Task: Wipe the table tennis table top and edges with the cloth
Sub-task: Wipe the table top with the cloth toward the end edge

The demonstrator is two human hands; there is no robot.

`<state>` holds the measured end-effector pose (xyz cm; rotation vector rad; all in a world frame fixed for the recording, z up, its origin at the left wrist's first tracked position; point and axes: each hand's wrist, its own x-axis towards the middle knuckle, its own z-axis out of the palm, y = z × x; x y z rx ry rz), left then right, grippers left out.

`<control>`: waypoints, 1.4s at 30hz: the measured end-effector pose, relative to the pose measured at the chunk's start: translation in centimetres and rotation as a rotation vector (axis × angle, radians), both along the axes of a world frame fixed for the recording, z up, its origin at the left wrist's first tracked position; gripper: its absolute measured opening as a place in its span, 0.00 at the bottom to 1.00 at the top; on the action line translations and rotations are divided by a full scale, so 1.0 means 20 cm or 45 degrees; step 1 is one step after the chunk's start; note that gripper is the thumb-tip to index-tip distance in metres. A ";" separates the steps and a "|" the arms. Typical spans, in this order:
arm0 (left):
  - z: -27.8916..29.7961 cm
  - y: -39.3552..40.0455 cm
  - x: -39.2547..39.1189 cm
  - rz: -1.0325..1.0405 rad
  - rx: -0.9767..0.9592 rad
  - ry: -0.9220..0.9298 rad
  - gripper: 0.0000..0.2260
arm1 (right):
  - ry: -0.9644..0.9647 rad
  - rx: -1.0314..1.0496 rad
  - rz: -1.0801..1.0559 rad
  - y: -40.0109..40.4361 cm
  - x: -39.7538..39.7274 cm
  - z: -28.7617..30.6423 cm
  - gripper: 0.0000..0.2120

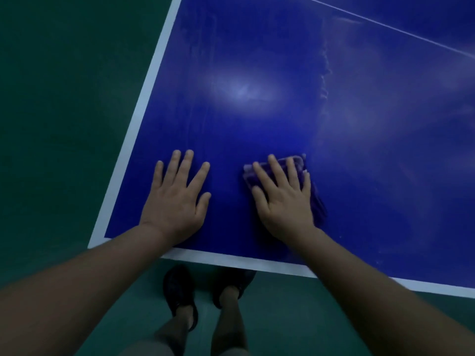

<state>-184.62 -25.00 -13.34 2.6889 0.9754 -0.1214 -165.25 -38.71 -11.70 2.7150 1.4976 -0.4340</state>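
Both hands are flat on the blue desk, near its left front corner. Left hand lies palm down, fingers straight and spread, touching bare surface and holding nothing. It sits just inside the white edge stripe that runs up the left side.

Right hand is also palm down with straight fingers, pressing on the cloth. Cloth is purple, folded, flat on the desk. It pokes out past the fingertips at the far side and along the right side of the hand; the rest is covered by the palm. No curl or pinch visible, just a flat press.

Hands are apart, with a strip of bare blue between them. Smears and a pale streak show on the surface beyond the cloth, plus a soft light glare further in. A thin white line crosses the far right.

Below the near edge: green floor, two legs, dark shoes.
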 end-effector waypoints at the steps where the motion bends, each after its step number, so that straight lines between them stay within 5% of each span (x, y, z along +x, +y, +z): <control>1: 0.00 -0.02 -0.01 0.013 -0.004 -0.005 0.30 | 0.016 -0.001 -0.190 0.07 -0.08 0.00 0.27; 3: -0.01 -0.05 -0.03 0.042 -0.010 -0.023 0.29 | 0.027 0.019 -0.275 0.13 -0.28 -0.02 0.27; 6: -0.01 -0.06 -0.04 0.017 -0.008 -0.045 0.29 | 0.050 0.095 -0.004 -0.05 -0.51 0.00 0.26; 11: 0.00 -0.09 -0.04 0.033 0.015 0.004 0.29 | 0.010 -0.062 0.140 -0.52 -0.22 0.03 0.26; 18: -0.01 -0.17 0.05 0.030 0.035 0.071 0.29 | 0.087 -0.093 -0.402 -0.06 0.09 0.03 0.27; 24: -0.02 -0.18 0.23 0.002 0.046 0.090 0.28 | 0.052 -0.011 0.238 -0.42 -0.04 0.04 0.26; 27: -0.02 -0.18 0.28 0.009 0.049 0.113 0.28 | 0.042 -0.036 0.298 -0.61 0.20 0.03 0.25; 35: -0.01 -0.19 0.31 0.064 0.035 0.145 0.27 | 0.054 -0.028 -0.360 -0.07 0.50 0.00 0.27; 42: 0.01 -0.19 0.47 0.079 0.014 0.137 0.28 | 0.043 -0.005 0.367 -0.57 0.31 0.03 0.26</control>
